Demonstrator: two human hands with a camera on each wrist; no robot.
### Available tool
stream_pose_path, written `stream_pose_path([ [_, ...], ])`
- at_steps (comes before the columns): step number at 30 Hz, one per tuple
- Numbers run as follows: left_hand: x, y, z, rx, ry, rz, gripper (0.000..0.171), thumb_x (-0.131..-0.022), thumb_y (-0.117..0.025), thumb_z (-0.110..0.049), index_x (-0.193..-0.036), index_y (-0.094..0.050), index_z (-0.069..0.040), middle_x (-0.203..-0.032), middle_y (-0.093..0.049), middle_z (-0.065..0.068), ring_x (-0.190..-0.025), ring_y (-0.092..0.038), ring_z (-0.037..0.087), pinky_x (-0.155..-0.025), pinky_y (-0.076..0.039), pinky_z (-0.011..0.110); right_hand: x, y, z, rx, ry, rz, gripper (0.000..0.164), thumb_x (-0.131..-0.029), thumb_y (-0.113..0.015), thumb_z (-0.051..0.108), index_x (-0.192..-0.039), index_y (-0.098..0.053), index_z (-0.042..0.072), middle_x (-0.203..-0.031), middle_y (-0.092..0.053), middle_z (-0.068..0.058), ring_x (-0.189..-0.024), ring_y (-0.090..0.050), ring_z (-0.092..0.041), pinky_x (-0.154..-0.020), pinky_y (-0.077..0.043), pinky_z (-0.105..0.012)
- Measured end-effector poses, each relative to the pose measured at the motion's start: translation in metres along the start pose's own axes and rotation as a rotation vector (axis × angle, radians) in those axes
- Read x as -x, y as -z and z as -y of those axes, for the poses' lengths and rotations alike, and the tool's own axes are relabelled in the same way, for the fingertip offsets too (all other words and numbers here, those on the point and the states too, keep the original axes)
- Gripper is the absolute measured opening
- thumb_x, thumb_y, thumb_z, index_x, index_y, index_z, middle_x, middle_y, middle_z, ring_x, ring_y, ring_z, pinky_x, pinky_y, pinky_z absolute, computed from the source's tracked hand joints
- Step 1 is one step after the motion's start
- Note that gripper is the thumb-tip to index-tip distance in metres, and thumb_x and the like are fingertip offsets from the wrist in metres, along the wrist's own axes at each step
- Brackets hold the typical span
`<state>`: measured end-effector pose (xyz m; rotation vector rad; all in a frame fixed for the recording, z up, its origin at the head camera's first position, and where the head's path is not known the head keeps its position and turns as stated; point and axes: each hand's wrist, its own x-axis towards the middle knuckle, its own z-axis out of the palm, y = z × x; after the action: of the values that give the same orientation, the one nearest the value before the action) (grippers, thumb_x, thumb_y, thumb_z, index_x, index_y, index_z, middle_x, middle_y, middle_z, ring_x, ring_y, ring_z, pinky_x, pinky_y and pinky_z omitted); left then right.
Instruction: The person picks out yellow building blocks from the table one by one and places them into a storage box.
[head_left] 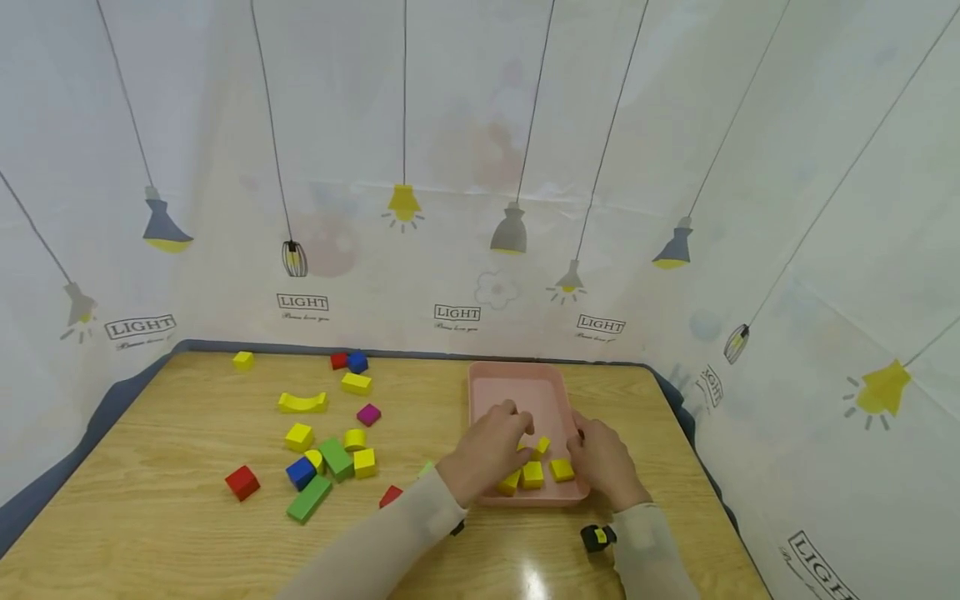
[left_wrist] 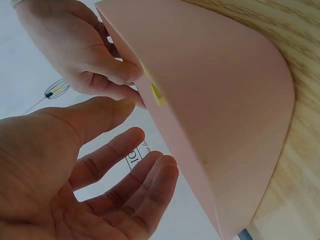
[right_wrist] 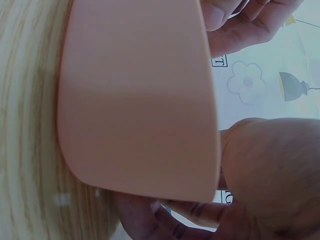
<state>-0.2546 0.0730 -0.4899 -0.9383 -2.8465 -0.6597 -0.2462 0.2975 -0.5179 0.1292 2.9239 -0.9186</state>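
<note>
A pink tray (head_left: 517,392) stands on the right half of the table, with several yellow blocks (head_left: 532,475) in its near end. My left hand (head_left: 487,446) hovers over the tray's left side, above the blocks. Its fingers (left_wrist: 112,190) are loosely bent and hold nothing in the left wrist view. At the tray's right wall, my right hand (head_left: 606,462) grips the edge, thumb on the inner side and fingers outside. The tray's outer wall (right_wrist: 140,115) fills much of the right wrist view and hides the blocks there.
Loose blocks lie to the left: yellow (head_left: 298,437), green (head_left: 309,498), blue (head_left: 301,473), red (head_left: 242,482) and a magenta one (head_left: 368,414). A red block (head_left: 391,496) sits beside my left forearm. A black object (head_left: 597,538) is near my right wrist. Printed curtain surrounds the table.
</note>
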Motion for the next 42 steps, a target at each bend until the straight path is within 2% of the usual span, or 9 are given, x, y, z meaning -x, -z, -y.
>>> stream_pose_path([
  [6, 0.005, 0.005, 0.0, -0.026, 0.002, -0.006, 0.026, -0.104, -0.091, -0.026, -0.124, -0.084, -0.01, -0.117, -0.078, 0.007, -0.094, -0.068, 0.016, -0.083, -0.066, 0.023, 0.002, 0.0, 0.001, 0.003, -0.016, 0.002, 0.06, -0.118, -0.059, 0.012, -0.175, -0.046, -0.001, -0.122, -0.077, -0.019, -0.065, -0.055, -0.019, -0.056, -0.045, -0.025],
  [12, 0.012, 0.014, 0.005, -0.061, 0.021, -0.022, 0.027, -0.103, -0.093, -0.029, -0.125, -0.084, -0.015, -0.116, -0.076, 0.004, -0.09, -0.066, 0.013, -0.073, -0.062, 0.02, 0.001, -0.001, 0.002, 0.005, -0.016, -0.002, 0.059, -0.118, -0.059, 0.012, -0.175, -0.047, -0.001, -0.136, -0.077, -0.022, -0.069, -0.057, -0.019, -0.058, -0.046, -0.025],
  [16, 0.019, 0.021, 0.011, -0.077, 0.034, -0.041, 0.025, -0.104, -0.093, -0.03, -0.123, -0.084, -0.017, -0.114, -0.075, 0.004, -0.085, -0.063, 0.011, -0.069, -0.058, 0.019, 0.0, -0.001, 0.004, 0.01, -0.011, -0.007, 0.059, -0.118, -0.058, 0.012, -0.175, -0.048, -0.001, -0.137, -0.077, -0.022, -0.07, -0.058, -0.019, -0.058, -0.046, -0.026],
  [23, 0.033, 0.033, 0.022, -0.029, 0.093, -0.022, 0.026, -0.103, -0.093, -0.027, -0.125, -0.083, -0.017, -0.116, -0.073, 0.004, -0.089, -0.062, 0.013, -0.079, -0.064, 0.023, 0.001, -0.001, 0.005, 0.018, -0.019, -0.003, 0.059, -0.119, -0.058, 0.013, -0.175, -0.046, -0.001, -0.148, -0.074, -0.027, -0.071, -0.057, -0.02, -0.059, -0.046, -0.026],
  [26, 0.039, 0.036, 0.03, 0.002, 0.119, -0.019, 0.026, -0.104, -0.092, -0.026, -0.127, -0.083, -0.016, -0.115, -0.073, 0.003, -0.091, -0.062, 0.015, -0.081, -0.065, 0.026, 0.001, -0.001, 0.004, 0.024, -0.028, -0.002, 0.059, -0.119, -0.058, 0.013, -0.175, -0.045, -0.001, -0.153, -0.073, -0.028, -0.07, -0.055, -0.021, -0.059, -0.046, -0.027],
  [29, 0.046, 0.04, 0.039, 0.026, 0.138, -0.036, 0.025, -0.104, -0.092, -0.024, -0.126, -0.083, -0.014, -0.114, -0.073, 0.004, -0.091, -0.062, 0.017, -0.082, -0.065, 0.03, 0.001, -0.001, 0.003, 0.028, -0.03, 0.0, 0.06, -0.119, -0.058, 0.013, -0.176, -0.045, -0.001, -0.15, -0.074, -0.028, -0.068, -0.055, -0.02, -0.058, -0.045, -0.026],
  [35, 0.062, 0.052, 0.061, -0.018, 0.181, -0.069, 0.028, -0.102, -0.093, -0.025, -0.127, -0.084, -0.014, -0.114, -0.074, 0.006, -0.09, -0.06, 0.017, -0.077, -0.064, 0.031, 0.001, 0.0, 0.004, 0.028, -0.029, -0.002, 0.059, -0.119, -0.058, 0.013, -0.175, -0.046, -0.001, -0.152, -0.073, -0.028, -0.07, -0.056, -0.02, -0.059, -0.046, -0.027],
  [37, 0.069, 0.056, 0.069, -0.018, 0.219, -0.063, 0.029, -0.102, -0.094, -0.024, -0.128, -0.084, -0.015, -0.117, -0.074, 0.007, -0.091, -0.06, 0.018, -0.077, -0.064, 0.031, 0.001, -0.001, 0.004, 0.027, -0.025, -0.005, 0.059, -0.119, -0.058, 0.013, -0.175, -0.046, -0.001, -0.154, -0.072, -0.029, -0.07, -0.055, -0.021, -0.059, -0.046, -0.027],
  [42, 0.09, 0.066, 0.086, 0.021, 0.309, -0.057, 0.031, -0.102, -0.093, -0.021, -0.13, -0.083, -0.013, -0.123, -0.076, 0.012, -0.089, -0.061, 0.019, -0.08, -0.067, 0.034, 0.0, -0.001, 0.003, 0.025, -0.022, -0.007, 0.06, -0.118, -0.059, 0.012, -0.175, -0.046, -0.001, -0.145, -0.076, -0.027, -0.068, -0.055, -0.02, -0.058, -0.045, -0.027],
])
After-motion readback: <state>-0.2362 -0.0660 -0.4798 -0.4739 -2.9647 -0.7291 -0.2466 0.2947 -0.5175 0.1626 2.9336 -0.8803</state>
